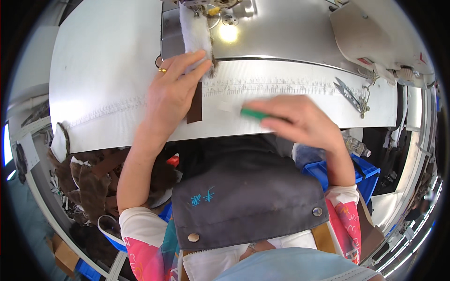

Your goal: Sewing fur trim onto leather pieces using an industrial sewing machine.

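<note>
White worktable (103,51) up against a steel machine bed (276,37), and your fur strip (193,33) lies across both, long axis running away from you to the machine head (208,3). Your left hand (171,91) is way nearer, fingers stretched over the strip's near end, can't tell if they're pinching it; your right hand (304,119) is off to the right, pinching a blurry green tool (253,113). Strip's white and fluffy, brownish along the right edge

Fluffy fur strip (193,33), smooth metal machine bed (281,33); blurred green tool (252,114) perhaps plastic.
</note>
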A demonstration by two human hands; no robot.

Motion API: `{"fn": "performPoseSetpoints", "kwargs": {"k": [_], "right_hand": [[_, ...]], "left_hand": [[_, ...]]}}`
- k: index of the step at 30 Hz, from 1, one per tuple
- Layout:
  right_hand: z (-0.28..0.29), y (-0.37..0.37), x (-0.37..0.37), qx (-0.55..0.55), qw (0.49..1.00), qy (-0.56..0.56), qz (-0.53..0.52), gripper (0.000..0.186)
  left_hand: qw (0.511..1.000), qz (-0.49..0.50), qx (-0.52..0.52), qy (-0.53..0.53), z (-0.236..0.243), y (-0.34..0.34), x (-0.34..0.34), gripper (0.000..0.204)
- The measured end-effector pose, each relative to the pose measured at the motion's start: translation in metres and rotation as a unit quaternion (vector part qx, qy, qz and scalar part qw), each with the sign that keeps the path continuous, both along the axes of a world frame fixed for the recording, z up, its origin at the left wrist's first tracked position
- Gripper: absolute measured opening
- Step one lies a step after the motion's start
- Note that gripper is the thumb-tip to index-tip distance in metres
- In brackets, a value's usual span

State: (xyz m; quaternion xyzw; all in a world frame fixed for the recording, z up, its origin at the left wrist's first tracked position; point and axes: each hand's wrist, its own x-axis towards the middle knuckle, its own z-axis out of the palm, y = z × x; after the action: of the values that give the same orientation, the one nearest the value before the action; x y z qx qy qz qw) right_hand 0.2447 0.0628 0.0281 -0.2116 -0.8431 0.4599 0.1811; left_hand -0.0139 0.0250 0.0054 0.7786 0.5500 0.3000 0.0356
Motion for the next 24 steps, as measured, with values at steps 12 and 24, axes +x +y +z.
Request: {"fn": "performPoseSetpoints", "kwargs": {"k": [12, 24], "right_hand": [[-0.013, 0.06, -0.032, 0.272, 0.947, -0.102, -0.136, 0.032], [-0.019, 0.08, -0.032, 0.253, 0.955, -0.037, -0.149, 0.022]], "left_hand": [[0.999, -0.028, 0.01, -0.031, -0.004, 0.001, -0.006, 0.034], [0.998, -0.031, 0.046, -0.035, -0.011, 0.038, -0.015, 0.035]]}}
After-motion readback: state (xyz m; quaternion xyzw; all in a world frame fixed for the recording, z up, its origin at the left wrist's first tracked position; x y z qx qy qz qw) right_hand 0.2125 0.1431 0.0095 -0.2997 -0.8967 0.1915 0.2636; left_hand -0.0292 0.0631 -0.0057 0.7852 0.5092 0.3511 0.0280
